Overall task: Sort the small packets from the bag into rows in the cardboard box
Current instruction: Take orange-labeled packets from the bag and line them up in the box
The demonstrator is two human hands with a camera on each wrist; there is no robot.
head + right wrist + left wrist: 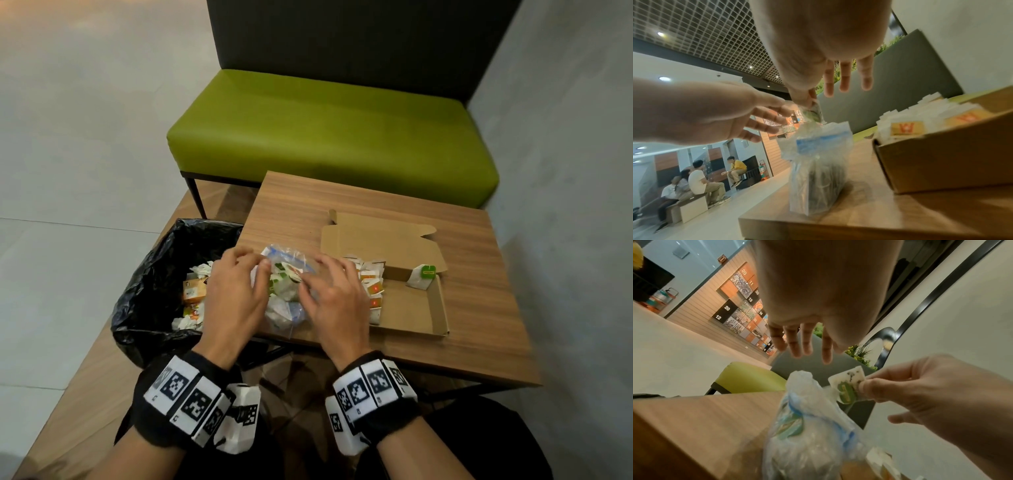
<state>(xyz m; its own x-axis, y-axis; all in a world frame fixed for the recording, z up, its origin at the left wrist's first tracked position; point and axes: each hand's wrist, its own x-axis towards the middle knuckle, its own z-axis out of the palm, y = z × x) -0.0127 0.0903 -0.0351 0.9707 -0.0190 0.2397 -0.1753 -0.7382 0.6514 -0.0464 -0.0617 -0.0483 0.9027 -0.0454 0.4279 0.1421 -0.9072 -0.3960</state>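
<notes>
Green-label packet (846, 386): pinched in right hand (920, 391) above bag (807, 426); left hand (233, 294) spread, empty. Head view hid the pinch.

A small wood-grain table (479, 260) carries a clear plastic bag (287, 291) of packets at its near left edge and, just right of it, an open cardboard box (411, 308) with its lid folded back toward the far side.

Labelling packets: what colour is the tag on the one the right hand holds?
Green tag on the white packet, clearest in left wrist view.
</notes>
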